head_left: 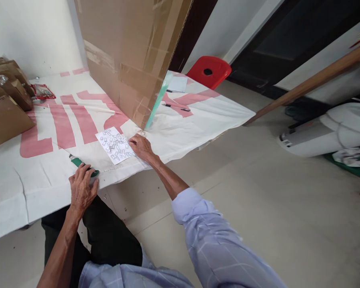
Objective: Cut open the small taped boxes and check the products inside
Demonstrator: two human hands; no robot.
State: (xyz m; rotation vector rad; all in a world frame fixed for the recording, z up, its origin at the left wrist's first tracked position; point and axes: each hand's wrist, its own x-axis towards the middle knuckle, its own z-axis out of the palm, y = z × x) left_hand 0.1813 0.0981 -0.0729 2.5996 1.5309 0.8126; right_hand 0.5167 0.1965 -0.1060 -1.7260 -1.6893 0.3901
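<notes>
My left hand (pixel 81 188) rests on the table edge with its fingers curled over the green handle of a tool (pixel 79 163), likely a screwdriver, whose thin shaft points up and left. My right hand (pixel 141 147) lies beside a white sheet of paper (pixel 115 145) covered with several small metal pieces, its fingers bent and touching the sheet's right edge. Whether those fingers pinch a piece is hidden. Both lie on a white cloth with red lettering (pixel 63 128).
A large taped cardboard panel (pixel 129 52) stands upright just behind the paper. Cardboard boxes (pixel 6 104) and a red packet (pixel 42 92) sit at the left. A pen (pixel 177 107) lies at the far side. A red stool (pixel 210 72) and a white appliance (pixel 318 132) stand on the floor.
</notes>
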